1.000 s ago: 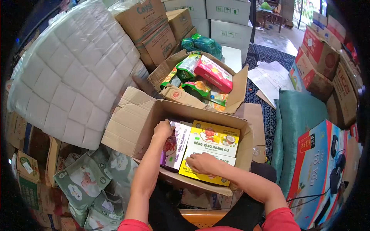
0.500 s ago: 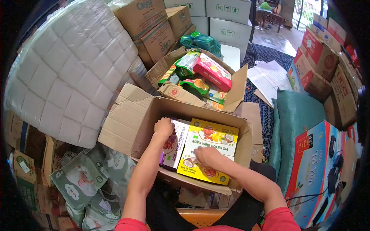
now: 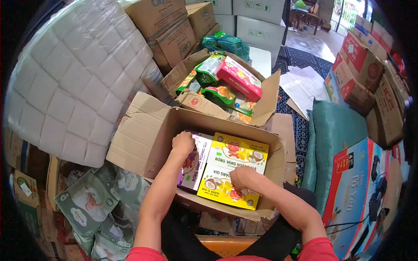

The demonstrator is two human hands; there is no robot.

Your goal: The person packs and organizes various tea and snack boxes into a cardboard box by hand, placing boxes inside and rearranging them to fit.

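An open cardboard carton (image 3: pixel 143 137) stands in front of me, holding several product boxes. On its left side lies a purple-and-white box (image 3: pixel 198 163). My left hand (image 3: pixel 183 143) is closed over that box's far left part, its fingertips hidden. Two yellow-and-white boxes with coconut pictures, a far one (image 3: pixel 237 152) and a near one (image 3: pixel 217 185), lie to the right. Curled fingers of my right hand (image 3: pixel 244 177) touch the near yellow box by the seam between the two; the fingertips are partly hidden.
Behind stands another open carton (image 3: pixel 202 104) with snack pouches and a pink box (image 3: pixel 239 78). A plastic-wrapped white bundle (image 3: pixel 78 78) and grey-green packs (image 3: pixel 87 198) are at left. At right are a teal sack (image 3: pixel 335 130) and a blue-red box (image 3: pixel 352 182).
My right hand has slid a little to the right across the near yellow box. My left hand stays at the purple-and-white box, and the view has shifted slightly.
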